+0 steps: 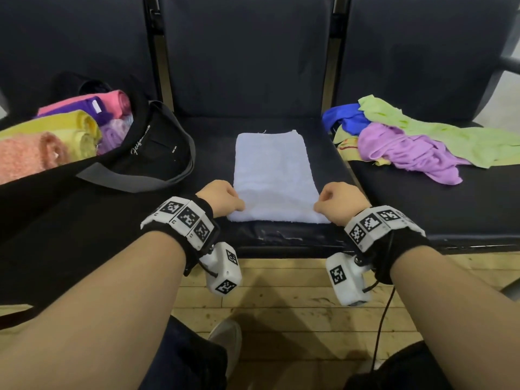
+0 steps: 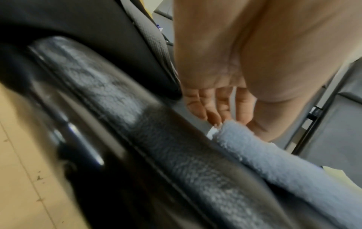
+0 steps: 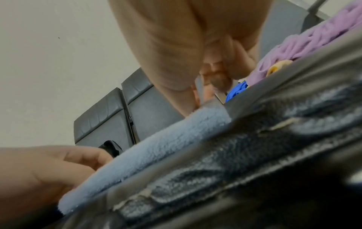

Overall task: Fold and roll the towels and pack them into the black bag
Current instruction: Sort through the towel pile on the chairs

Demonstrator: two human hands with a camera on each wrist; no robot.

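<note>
A pale blue towel (image 1: 273, 173), folded into a long strip, lies on the middle seat (image 1: 213, 142) with its near end at the seat's front edge. My left hand (image 1: 222, 197) pinches the near left corner of the towel (image 2: 274, 161). My right hand (image 1: 337, 199) pinches the near right corner of the towel (image 3: 156, 148), fingers curled. The black bag (image 1: 146, 153) lies open on the left seat, holding several rolled towels (image 1: 70, 130) in pink, yellow, purple and peach.
A loose heap of towels (image 1: 416, 139), green, lilac, blue and yellow, sits on the right seat. The seat's front edge (image 1: 281, 237) is worn and cracked. Below it is a wooden floor (image 1: 281, 305), with my shoe (image 1: 228, 339) and a cable from the right wrist.
</note>
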